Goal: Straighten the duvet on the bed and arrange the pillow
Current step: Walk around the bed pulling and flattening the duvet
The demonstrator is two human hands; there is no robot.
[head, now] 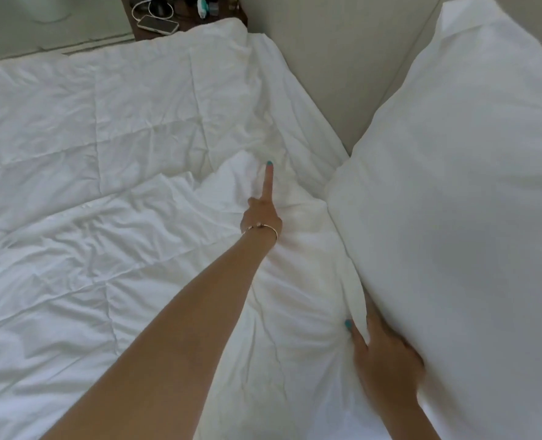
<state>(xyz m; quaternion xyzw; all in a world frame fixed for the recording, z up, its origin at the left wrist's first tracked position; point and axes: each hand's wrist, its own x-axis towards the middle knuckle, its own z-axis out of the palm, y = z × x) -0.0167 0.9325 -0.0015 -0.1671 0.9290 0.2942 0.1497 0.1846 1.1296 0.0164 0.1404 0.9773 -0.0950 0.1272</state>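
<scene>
Our right hand pinching creased white duvet beside plump pillow, left hand gripping a fold, forefinger extended

Right hand: fingers under pillow, grip not visible. Left hand: most fingers hidden behind its back. Pillow cut off at right edge. Nightstand clutter beside phone too small to identify

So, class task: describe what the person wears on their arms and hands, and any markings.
Both forearms are bare, no sleeves in view. The left hand has a thin gold bangle at the wrist and teal nail polish. The right hand shows the same teal polish; no jewellery visible on it.
</scene>
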